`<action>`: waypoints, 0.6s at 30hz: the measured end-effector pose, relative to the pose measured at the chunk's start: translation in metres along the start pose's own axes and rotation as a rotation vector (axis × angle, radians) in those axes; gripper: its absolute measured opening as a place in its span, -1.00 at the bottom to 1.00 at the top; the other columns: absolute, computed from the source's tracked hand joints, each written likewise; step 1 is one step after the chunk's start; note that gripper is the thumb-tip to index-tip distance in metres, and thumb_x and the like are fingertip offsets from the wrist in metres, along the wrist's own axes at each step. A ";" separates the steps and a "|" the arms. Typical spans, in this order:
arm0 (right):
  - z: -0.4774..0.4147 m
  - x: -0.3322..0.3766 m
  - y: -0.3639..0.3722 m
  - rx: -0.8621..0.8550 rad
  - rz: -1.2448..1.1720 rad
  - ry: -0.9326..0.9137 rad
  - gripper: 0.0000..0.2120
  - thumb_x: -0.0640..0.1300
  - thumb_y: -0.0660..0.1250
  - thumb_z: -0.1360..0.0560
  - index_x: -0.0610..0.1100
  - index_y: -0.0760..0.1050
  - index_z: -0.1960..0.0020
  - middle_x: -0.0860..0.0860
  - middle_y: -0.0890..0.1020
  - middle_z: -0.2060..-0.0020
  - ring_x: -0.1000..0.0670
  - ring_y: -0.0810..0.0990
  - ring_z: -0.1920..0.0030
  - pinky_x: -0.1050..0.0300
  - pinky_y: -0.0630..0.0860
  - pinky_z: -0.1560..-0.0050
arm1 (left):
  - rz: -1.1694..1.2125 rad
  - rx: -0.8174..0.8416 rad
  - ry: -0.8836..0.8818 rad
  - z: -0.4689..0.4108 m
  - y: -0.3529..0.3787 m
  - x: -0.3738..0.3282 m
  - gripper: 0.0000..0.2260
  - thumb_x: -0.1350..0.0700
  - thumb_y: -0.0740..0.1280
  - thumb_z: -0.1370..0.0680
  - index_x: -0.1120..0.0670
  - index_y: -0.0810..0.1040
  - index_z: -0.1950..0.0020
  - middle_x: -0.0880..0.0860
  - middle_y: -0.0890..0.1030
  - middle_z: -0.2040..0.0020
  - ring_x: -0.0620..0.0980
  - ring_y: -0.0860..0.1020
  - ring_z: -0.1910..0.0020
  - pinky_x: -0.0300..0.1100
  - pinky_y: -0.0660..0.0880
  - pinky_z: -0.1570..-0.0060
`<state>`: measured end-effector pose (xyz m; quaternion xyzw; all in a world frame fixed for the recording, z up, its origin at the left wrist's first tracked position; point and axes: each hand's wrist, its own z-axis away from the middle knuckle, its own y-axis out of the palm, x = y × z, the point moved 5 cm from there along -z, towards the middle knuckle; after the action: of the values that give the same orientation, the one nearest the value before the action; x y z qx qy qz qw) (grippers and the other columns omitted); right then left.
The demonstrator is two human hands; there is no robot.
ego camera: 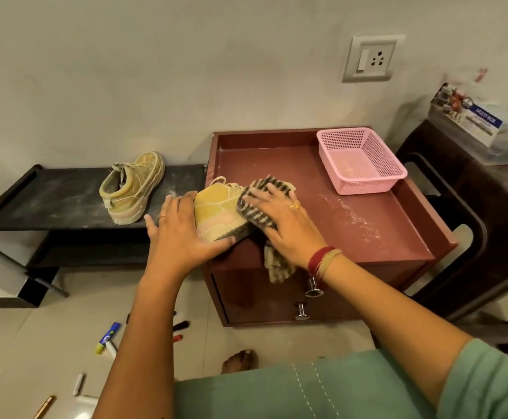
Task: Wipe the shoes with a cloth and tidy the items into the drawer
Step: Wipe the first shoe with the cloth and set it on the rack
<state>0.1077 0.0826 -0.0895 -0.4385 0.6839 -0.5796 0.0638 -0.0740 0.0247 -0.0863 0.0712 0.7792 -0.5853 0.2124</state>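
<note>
A tan shoe (216, 207) lies on its side at the front left corner of the maroon drawer cabinet's top (367, 225). My left hand (183, 231) grips the shoe's heel end. Pressed flat on the shoe's toe end is my right hand (283, 222), holding a black-and-cream striped cloth (258, 204); a tail of the cloth hangs over the cabinet's front. The second tan shoe (132, 189) rests on the low black rack (50, 204) to the left. Both drawers (265, 300) below are closed, each with a metal knob.
A pink mesh basket (361, 161) sits at the back right of the cabinet top. White dust streaks the top. Pens, markers and a glue stick (107, 337) lie scattered on the floor. A dark chair (470, 219) with a box stands at right.
</note>
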 end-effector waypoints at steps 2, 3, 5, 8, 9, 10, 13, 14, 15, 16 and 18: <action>0.002 -0.001 0.002 -0.005 0.000 0.038 -0.54 -0.05 0.16 -0.58 0.12 0.19 -0.46 0.13 0.21 -0.47 0.02 0.00 -0.51 -0.12 -0.10 -0.50 | -0.009 -0.003 -0.002 0.001 -0.001 0.000 -0.06 -0.35 0.44 -0.26 0.03 0.17 -0.49 0.06 0.25 -0.48 0.09 0.04 -0.54 0.31 -0.09 -0.44; 0.004 0.004 0.005 0.030 -0.017 -0.020 -0.55 -0.05 0.16 -0.58 0.13 0.19 -0.45 0.15 0.21 -0.47 0.04 0.00 -0.50 -0.09 -0.14 -0.50 | -0.014 -0.007 0.003 0.001 -0.001 -0.001 -0.07 -0.34 0.44 -0.27 0.03 0.17 -0.49 0.05 0.25 -0.48 0.08 0.04 -0.54 0.30 -0.10 -0.43; 0.009 0.009 0.009 0.094 -0.017 -0.122 -0.54 -0.06 0.15 -0.58 0.17 0.18 -0.45 0.18 0.22 -0.46 0.12 0.00 -0.48 -0.03 -0.18 -0.48 | -0.018 -0.005 0.008 0.002 -0.002 -0.003 -0.07 -0.34 0.44 -0.28 0.03 0.18 -0.49 0.05 0.25 -0.49 0.07 0.04 -0.54 0.30 -0.13 -0.43; 0.006 -0.012 0.001 0.010 0.010 0.038 -0.54 -0.06 0.16 -0.58 0.16 0.18 -0.45 0.18 0.20 -0.47 0.08 -0.01 -0.50 -0.13 -0.10 -0.50 | -0.024 0.003 0.004 0.001 -0.003 -0.002 -0.07 -0.35 0.44 -0.26 0.03 0.19 -0.49 0.05 0.26 -0.49 0.08 0.04 -0.54 0.31 -0.14 -0.43; 0.006 -0.014 0.000 0.000 0.017 0.074 -0.54 -0.05 0.16 -0.59 0.14 0.18 -0.46 0.16 0.20 -0.47 0.04 -0.01 -0.51 -0.14 -0.06 -0.49 | -0.030 0.005 0.002 0.000 -0.003 -0.002 -0.07 -0.35 0.44 -0.26 0.03 0.19 -0.48 0.05 0.26 -0.49 0.08 0.04 -0.54 0.32 -0.13 -0.43; 0.007 -0.008 0.001 0.013 -0.001 0.048 -0.55 -0.03 0.13 -0.59 0.13 0.18 -0.46 0.15 0.20 -0.47 0.03 -0.01 -0.51 -0.12 -0.06 -0.50 | -0.035 0.005 0.002 0.000 -0.003 -0.002 -0.07 -0.36 0.44 -0.26 0.03 0.19 -0.48 0.05 0.26 -0.48 0.08 0.04 -0.54 0.32 -0.13 -0.43; 0.015 0.011 0.005 0.102 0.012 -0.114 -0.51 -0.02 0.02 -0.54 0.15 0.12 -0.47 0.16 0.15 -0.48 0.09 -0.03 -0.49 0.02 -0.21 -0.49 | -0.041 0.002 0.010 0.000 -0.004 -0.003 -0.07 -0.36 0.44 -0.26 0.03 0.20 -0.48 0.04 0.27 -0.48 0.07 0.05 -0.54 0.32 -0.13 -0.43; 0.015 0.000 0.006 0.081 0.065 -0.093 -0.49 -0.06 0.06 -0.55 0.16 0.10 -0.48 0.17 0.13 -0.48 0.09 -0.02 -0.49 -0.01 -0.21 -0.48 | -0.038 0.005 0.012 0.000 -0.003 -0.003 -0.07 -0.36 0.44 -0.26 0.02 0.20 -0.48 0.04 0.27 -0.48 0.06 0.05 -0.54 0.32 -0.13 -0.43; 0.012 -0.017 0.007 0.036 0.099 0.004 -0.49 -0.09 0.10 -0.56 0.15 0.10 -0.48 0.16 0.13 -0.48 0.08 0.00 -0.49 -0.05 -0.19 -0.49 | -0.033 0.011 0.013 0.000 -0.003 -0.002 -0.07 -0.35 0.45 -0.26 0.02 0.20 -0.48 0.04 0.27 -0.48 0.06 0.05 -0.54 0.33 -0.14 -0.43; 0.009 -0.039 0.006 -0.017 0.038 0.173 -0.51 -0.09 0.13 -0.58 0.11 0.14 -0.47 0.13 0.18 -0.47 0.05 0.07 -0.48 -0.09 -0.12 -0.49 | -0.030 0.020 0.014 0.000 -0.004 -0.002 -0.07 -0.35 0.45 -0.26 0.02 0.19 -0.48 0.04 0.27 -0.48 0.06 0.05 -0.54 0.33 -0.15 -0.43; 0.010 -0.070 -0.004 -0.199 -0.432 0.548 -0.65 -0.06 0.15 -0.60 -0.05 0.35 -0.37 -0.01 0.46 -0.31 -0.06 0.37 -0.35 -0.01 0.26 -0.39 | -0.033 0.030 0.021 0.000 -0.005 -0.002 -0.07 -0.34 0.45 -0.26 0.01 0.18 -0.49 0.03 0.26 -0.49 0.06 0.04 -0.54 0.33 -0.16 -0.42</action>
<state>0.1578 0.1224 -0.1189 -0.4054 0.6202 -0.6062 -0.2889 -0.0735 0.0239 -0.0811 0.0674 0.7736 -0.5997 0.1934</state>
